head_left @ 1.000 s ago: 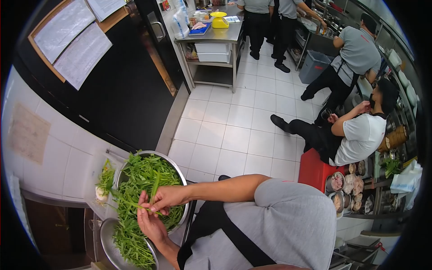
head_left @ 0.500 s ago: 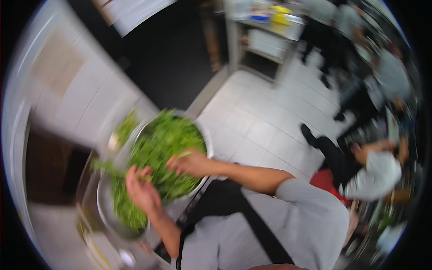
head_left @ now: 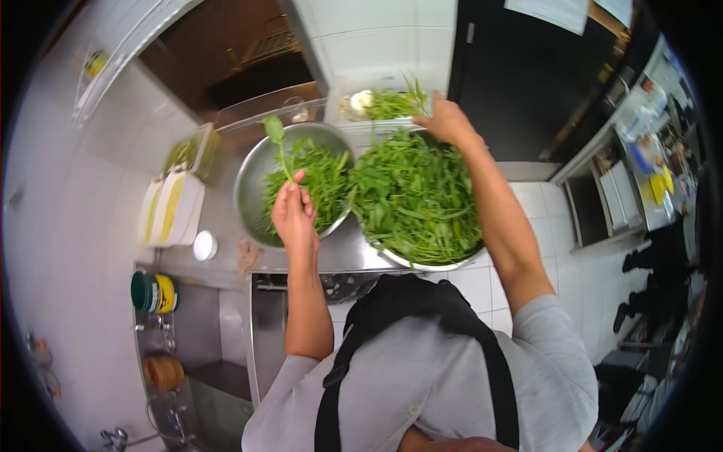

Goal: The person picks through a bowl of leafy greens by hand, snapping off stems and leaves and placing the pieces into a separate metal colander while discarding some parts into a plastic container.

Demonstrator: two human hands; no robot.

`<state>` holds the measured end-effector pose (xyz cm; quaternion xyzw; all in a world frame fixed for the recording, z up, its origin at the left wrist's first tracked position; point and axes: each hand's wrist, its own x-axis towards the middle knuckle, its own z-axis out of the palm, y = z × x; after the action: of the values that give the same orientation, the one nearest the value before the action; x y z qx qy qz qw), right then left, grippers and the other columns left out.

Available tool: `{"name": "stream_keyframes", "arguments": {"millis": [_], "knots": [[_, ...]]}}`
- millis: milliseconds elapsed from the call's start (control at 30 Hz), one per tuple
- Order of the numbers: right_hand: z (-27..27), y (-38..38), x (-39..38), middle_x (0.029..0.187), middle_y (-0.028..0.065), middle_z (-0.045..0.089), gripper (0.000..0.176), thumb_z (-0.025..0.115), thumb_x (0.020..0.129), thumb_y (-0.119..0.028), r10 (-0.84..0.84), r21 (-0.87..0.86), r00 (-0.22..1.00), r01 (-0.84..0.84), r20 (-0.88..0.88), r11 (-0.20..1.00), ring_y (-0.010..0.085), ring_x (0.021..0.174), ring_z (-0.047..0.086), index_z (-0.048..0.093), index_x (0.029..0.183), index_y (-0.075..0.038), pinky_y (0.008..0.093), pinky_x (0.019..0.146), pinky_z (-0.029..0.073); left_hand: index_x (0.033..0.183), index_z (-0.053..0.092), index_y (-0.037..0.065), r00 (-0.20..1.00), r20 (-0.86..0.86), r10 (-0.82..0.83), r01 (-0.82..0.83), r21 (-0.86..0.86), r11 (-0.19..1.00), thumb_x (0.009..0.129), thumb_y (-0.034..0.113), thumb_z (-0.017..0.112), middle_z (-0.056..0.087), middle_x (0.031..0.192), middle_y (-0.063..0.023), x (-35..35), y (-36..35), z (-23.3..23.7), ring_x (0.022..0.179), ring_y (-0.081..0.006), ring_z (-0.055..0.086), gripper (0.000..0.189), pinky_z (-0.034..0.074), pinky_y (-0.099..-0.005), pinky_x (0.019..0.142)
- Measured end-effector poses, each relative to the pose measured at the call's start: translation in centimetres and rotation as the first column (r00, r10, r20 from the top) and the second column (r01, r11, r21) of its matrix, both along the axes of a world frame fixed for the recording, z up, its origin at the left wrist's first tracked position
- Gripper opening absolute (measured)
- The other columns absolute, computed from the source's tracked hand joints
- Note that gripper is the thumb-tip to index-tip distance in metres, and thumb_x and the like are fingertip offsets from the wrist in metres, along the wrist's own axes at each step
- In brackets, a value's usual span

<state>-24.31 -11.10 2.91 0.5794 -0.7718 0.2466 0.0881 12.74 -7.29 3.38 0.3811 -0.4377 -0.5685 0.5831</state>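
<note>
Here's the left hand (head_left: 295,215) over the smaller bowl (head_left: 247,173), fingers closed in a pinch on a leafy sprig (head_left: 283,154), its leaf end pointing up and away. The right hand (head_left: 448,122) is out at the rim of the plastic tub (head_left: 431,81), fingers partly curled beside the pale-green stems (head_left: 392,105); whether it grips one, I can't tell. The main heap of greens (head_left: 414,192) sits in the larger bowl (head_left: 452,264), mounded to the rim, with strands lying over the near edge. That's the risk: a forearm or sleeve brushing that side could drag leaves onto the floor (head_left: 531,200), which shows right beside the bowl. The bowl itself looks close to the end of the steel counter (head_left: 226,181), so a hard knock from the right arm could nudge it outward. The sprig is held by its thin stem only, so a loose pinch might drop it or a tight one snap it. As for room, the smaller bowl has bare wall on its left and a strip of steel beyond, giving the left hand space; the right is tighter, tucked between tub, heap and dark door (head_left: 493,90). The white cup (head_left: 205,245) sits near the counter's front edge, above the sink (head_left: 218,377).
</note>
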Motion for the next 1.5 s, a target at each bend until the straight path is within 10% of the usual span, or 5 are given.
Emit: {"name": "stream_keyframes", "arguments": {"millis": [200, 400, 567, 800, 1500], "knots": [[6.0, 7.2, 4.0, 0.096, 0.0138, 0.077, 0.06, 0.075, 0.092, -0.029, 0.204, -0.094, 0.757, -0.186, 0.621, 0.978, 0.0142, 0.071, 0.071, 0.061, 0.14, 0.004, 0.0312, 0.068, 0.055, 0.133, 0.067, -0.003, 0.946, 0.305, 0.111, -0.092, -0.075, 0.993, 0.108, 0.021, 0.056, 0.062, 0.079, -0.0007, 5.1, -5.4, -2.6, 0.061, -0.0083, 0.052, 0.036, 0.04, -0.0232, 0.055], [7.4, 15.3, 3.4, 0.087, 0.0012, 0.07, 0.033, 0.073, 0.096, -0.015, 0.246, -0.21, 0.668, -0.136, 0.702, 0.968, 0.006, 0.07, 0.057, 0.072, 0.124, 0.003, 0.023, 0.066, 0.049, 0.129, 0.068, -0.004, 0.172, 0.721, 0.672, 0.119, -0.692, 0.712, 0.102, 0.026, 0.065, 0.075, 0.104, -0.0202, 5.6, -6.4, -6.0, 0.089, -0.0293, 0.073, 0.041, 0.055, -0.0396, 0.078], [4.1, 22.1, 1.0, 0.081, -0.0014, 0.068, 0.016, 0.072, 0.094, -0.008, 0.145, -0.181, 0.648, -0.012, 0.747, 0.983, 0.0038, 0.069, 0.054, 0.075, 0.107, 0.002, 0.0222, 0.064, 0.046, 0.12, 0.073, -0.001, 0.845, 0.531, 0.073, 0.096, -0.284, 0.954, 0.099, 0.017, 0.07, 0.074, 0.1, -0.0137, -1.5, 2.1, -1.3, 0.083, -0.0192, 0.069, 0.028, 0.053, -0.0297, 0.074], [0.5, 24.7, 5.6, 0.082, 0.0035, 0.068, 0.018, 0.078, 0.087, -0.004, -0.064, 0.137, 0.742, -0.037, 0.668, 0.99, 0.0102, 0.069, 0.057, 0.074, 0.104, 0.0, 0.0269, 0.067, 0.049, 0.107, 0.077, 0.002, 0.554, 0.717, -0.424, 0.736, -0.184, 0.651, 0.093, 0.008, 0.074, 0.07, 0.089, -0.0088, -6.9, 8.5, -2.3, 0.068, -0.0179, 0.064, 0.015, 0.05, -0.0302, 0.059], [0.0, 20.9, 4.4, 0.078, 0.0036, 0.073, 0.018, 0.074, 0.096, -0.012, 0.172, -0.216, 0.421, 0.059, 0.891, 0.974, 0.0073, 0.066, 0.067, 0.075, 0.106, 0.003, 0.0214, 0.062, 0.053, 0.115, 0.072, -0.005, 0.65, 0.111, -0.751, 0.725, 0.205, 0.658, 0.097, 0.013, 0.074, 0.072, 0.089, -0.0071, -12.6, 8.0, -2.2, 0.075, -0.0089, 0.067, 0.025, 0.054, -0.0248, 0.063]]}}
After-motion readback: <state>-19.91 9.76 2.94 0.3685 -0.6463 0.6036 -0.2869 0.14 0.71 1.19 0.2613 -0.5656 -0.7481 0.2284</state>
